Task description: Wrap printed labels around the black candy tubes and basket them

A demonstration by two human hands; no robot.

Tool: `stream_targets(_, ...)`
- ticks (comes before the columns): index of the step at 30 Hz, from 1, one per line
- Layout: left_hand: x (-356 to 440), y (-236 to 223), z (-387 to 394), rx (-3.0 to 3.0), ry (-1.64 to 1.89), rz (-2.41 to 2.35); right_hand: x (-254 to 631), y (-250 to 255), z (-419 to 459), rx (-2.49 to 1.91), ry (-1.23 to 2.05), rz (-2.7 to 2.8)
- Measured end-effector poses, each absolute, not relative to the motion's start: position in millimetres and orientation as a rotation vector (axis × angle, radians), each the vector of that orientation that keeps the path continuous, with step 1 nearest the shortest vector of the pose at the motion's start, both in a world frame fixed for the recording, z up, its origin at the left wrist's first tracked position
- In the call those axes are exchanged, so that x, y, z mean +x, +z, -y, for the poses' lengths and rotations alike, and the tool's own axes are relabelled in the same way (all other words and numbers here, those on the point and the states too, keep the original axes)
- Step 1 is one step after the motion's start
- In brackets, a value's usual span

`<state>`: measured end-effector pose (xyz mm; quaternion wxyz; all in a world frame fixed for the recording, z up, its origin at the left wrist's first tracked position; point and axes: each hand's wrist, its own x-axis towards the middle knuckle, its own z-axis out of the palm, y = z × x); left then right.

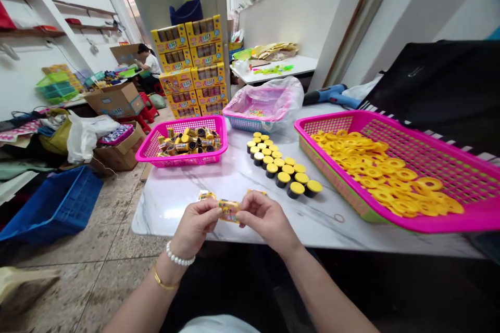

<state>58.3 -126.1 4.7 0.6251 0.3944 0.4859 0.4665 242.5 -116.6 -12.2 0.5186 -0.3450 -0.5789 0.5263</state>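
Observation:
Between my two hands, just above the table's near edge, is a small printed yellow label. My left hand pinches its left end, and my right hand grips the right end between thumb and fingers. Behind my left hand a yellow printed piece lies on the table; another yellow piece is partly hidden behind my right hand. Beyond, several small black tubs with yellow lids stand upright in rows.
On the marble-patterned table, a pink basket holds wrapped tubs. To the right, a larger pink basket holds yellow rings. A plastic-lined basket stands behind, near a blue tool. Stacked yellow boxes rise beyond; a person sits far left.

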Motion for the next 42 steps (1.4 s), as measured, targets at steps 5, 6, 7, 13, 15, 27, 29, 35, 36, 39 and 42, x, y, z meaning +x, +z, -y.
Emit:
stream_targets(5,56,3,120,0.899,1.044,-1.139,254,-12,119,-0.648,1.025,1.653)
stream_targets(6,56,3,119,0.892,1.032,-1.134,255,-12,122,-0.670,0.963,1.664)
stream_targets(7,56,2,118,0.879,1.024,-1.128,255,-14,124,-0.697,0.929,1.647)
stream_targets(13,62,-1,115,0.813,1.023,-1.131,262,-21,138,-0.845,0.877,1.473)
stream_targets(15,65,-1,115,0.815,1.008,-1.133,264,-21,138,-0.843,0.834,1.548)
stream_targets(27,56,-4,119,1.024,0.962,-1.138,251,-28,131,-0.867,0.394,2.007)
stream_targets(29,54,-3,118,0.996,1.005,-1.136,250,-29,130,-0.845,0.385,2.031)
stream_targets(35,52,-7,125,0.728,0.992,-1.063,245,-36,127,-0.864,0.345,1.938)
stream_targets(36,53,-9,127,0.708,0.992,-1.048,244,-37,127,-0.869,0.351,1.933)
stream_targets(39,57,-13,129,0.695,0.940,-1.029,245,-35,126,-0.867,0.417,1.916)
stream_targets(42,59,-11,127,0.658,0.875,-1.059,261,-28,125,-0.739,0.599,1.915)
